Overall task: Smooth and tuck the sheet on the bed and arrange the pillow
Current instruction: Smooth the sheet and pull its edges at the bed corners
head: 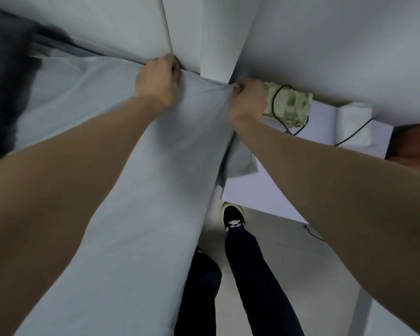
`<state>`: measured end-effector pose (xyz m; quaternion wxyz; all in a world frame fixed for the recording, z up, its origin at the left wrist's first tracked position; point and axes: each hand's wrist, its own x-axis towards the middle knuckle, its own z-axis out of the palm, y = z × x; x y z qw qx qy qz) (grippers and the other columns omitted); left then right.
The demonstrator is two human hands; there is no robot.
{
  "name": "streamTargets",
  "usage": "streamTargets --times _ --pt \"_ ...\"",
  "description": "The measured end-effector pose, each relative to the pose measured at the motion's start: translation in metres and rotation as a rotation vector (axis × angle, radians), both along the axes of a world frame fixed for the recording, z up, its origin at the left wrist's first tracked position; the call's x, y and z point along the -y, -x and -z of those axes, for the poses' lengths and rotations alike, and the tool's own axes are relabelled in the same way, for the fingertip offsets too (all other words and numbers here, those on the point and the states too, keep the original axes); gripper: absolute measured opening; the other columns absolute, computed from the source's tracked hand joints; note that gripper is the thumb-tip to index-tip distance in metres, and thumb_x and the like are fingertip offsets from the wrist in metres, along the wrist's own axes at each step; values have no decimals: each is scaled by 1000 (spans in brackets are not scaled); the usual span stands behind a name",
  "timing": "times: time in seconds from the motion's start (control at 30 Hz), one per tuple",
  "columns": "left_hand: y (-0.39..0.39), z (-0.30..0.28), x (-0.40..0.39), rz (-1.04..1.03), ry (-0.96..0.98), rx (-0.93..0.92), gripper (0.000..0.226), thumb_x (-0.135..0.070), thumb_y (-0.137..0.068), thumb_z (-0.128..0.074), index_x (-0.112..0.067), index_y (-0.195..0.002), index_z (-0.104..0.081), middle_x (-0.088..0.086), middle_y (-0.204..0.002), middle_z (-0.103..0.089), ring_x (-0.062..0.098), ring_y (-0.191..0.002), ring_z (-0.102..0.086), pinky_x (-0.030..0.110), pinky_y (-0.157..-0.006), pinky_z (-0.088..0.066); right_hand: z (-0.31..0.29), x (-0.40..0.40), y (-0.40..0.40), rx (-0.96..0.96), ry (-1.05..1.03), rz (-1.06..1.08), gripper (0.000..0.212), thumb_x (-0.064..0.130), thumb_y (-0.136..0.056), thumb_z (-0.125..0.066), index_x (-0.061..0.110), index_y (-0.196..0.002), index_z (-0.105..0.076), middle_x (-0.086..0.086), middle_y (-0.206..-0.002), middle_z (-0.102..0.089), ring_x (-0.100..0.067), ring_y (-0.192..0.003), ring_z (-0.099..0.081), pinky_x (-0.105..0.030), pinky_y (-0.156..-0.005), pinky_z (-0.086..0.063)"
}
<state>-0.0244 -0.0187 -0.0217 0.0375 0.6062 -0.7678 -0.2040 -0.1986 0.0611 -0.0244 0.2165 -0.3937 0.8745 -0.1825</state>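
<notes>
Head view, looking down along both bare forearms toward a bed corner against pale walls. The light blue sheet fills the centre and lower left of the frame, running from the upper left down to the bottom edge, with creases fanning out from the two grip sites. The left hand, at upper centre, has its fingers curled together and pressed over the sheet's far edge where it meets the wall. The right hand, just right of centre, is closed in a fist, with the sheet's corner bunched and clamped in its fingers; taut folds radiate from this point. Immediately right of that hand lies a green-and-white patterned cloth, crossed by a black cable that trails over a white surface. A dark, blurred mass occupies the upper left. At lower centre, dark trouser legs and a black shoe stand on a grey floor.
</notes>
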Motion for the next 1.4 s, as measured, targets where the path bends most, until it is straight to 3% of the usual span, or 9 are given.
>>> streamTargets --times 0.13,0.23,0.3,0.4,0.63,0.9,1.07,1.23,1.4 --pt "1 -1 -10 -143 27 -281 19 -17 -93 -49 -9 -105 -60 13 -102 -70 33 -96 -61 37 -85 -46 -5 6 -3 64 -33 66 34 8 -97 -41 7 -117 -69 -14 -122 -66 -30 -114 -60 -34 -89 -43" --pt "-8 2 -19 -107 -232 -480 25 -15 -93 -53 -11 -118 -53 6 -110 -66 15 -99 -61 21 -87 -43 -1 7 -11 374 -111 180 38 13 -103 -38 6 -137 -54 -13 -131 -59 -23 -114 -55 -30 -90 -40" --pt "-17 1 -22 57 -269 -380 33 -23 -92 -56 -18 -124 -51 3 -123 -61 15 -114 -57 20 -93 -40 -1 -2 -17 473 -120 169 48 15 -104 -39 5 -151 -34 -11 -139 -48 -19 -119 -46 -24 -96 -33" --pt "-24 5 -30 201 -6 -149 37 -35 -89 -54 -17 -121 -58 11 -126 -58 31 -121 -50 39 -97 -44 -5 -25 -27 258 -39 81 61 11 -99 -45 3 -155 -22 -15 -160 -22 -28 -143 -33 -28 -110 -28" --pt "-10 19 -25 410 -136 143 73 -58 -90 -45 -22 -150 -28 8 -157 -30 31 -146 -18 46 -120 -10 10 -26 -35 654 -112 291 62 36 -100 -44 22 -157 -25 -8 -157 -37 -31 -136 -43 -41 -111 -36" --pt "20 16 -5 380 -227 413 98 -92 -69 -13 -34 -146 -30 5 -155 -35 32 -141 -29 47 -115 -17 20 -9 -21 814 -189 325 61 50 -98 -34 17 -148 -42 -9 -151 -47 -32 -133 -47 -47 -114 -36" --pt "24 10 11 450 -331 429 90 -88 -73 -23 -38 -148 -30 2 -156 -35 29 -142 -32 47 -115 -23 12 -13 -16 979 -257 358 64 59 -95 -42 14 -137 -57 -11 -136 -60 -30 -121 -58 -43 -109 -44" --pt "-25 6 4 549 -120 161 61 -59 -92 -45 -32 -146 -39 4 -149 -45 29 -134 -39 40 -113 -25 11 -22 -41 575 42 324 59 36 -100 -47 18 -154 -31 -10 -153 -42 -29 -134 -45 -41 -112 -38" --pt "-56 18 6 259 -210 337 68 -74 -81 -33 -50 -144 -24 1 -159 -22 20 -148 -10 59 -116 -8 28 -28 -44 903 55 592 68 59 -98 -43 26 -156 -30 -3 -157 -36 -27 -141 -38 -42 -117 -27"
